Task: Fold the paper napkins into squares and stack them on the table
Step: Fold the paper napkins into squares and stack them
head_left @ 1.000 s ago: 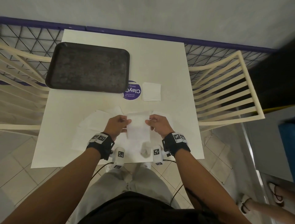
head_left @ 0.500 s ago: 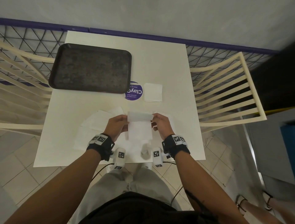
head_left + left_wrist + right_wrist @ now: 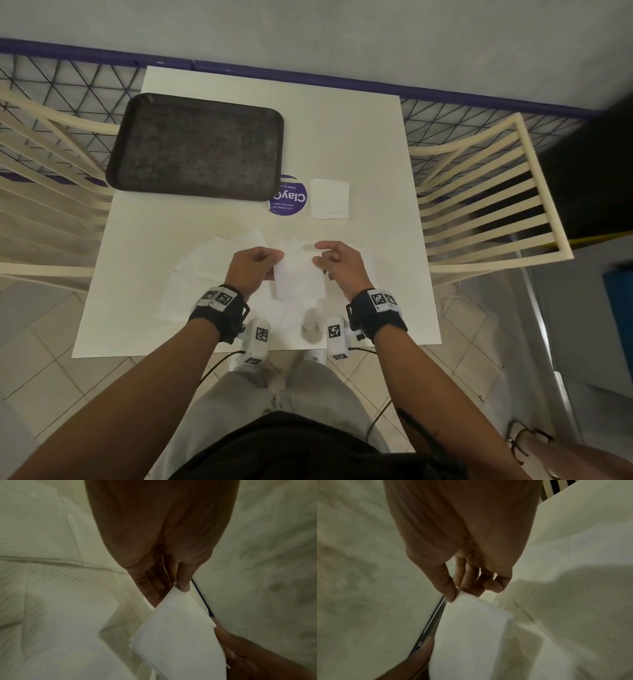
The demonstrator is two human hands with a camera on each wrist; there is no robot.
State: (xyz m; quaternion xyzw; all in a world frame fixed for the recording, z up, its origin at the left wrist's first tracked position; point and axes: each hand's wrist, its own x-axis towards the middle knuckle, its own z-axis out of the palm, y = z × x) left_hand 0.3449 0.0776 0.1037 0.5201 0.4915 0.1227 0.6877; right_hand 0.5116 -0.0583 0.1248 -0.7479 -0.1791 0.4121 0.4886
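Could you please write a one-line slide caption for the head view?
Both hands, left hand and right hand, pinch a folded napkin above the white table.

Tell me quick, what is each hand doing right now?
Left hand: pinches the left edge of the folded napkin, held above the table.
Right hand: pinches the napkin's right edge, thumb against fingers.

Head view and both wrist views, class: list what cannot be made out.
- Purple sticker: head view, part hidden under the dark tray; small print too tiny.
- Loose napkins: count unclear; hands and held napkin overlap them.
- Wrist views: blurred, dim.
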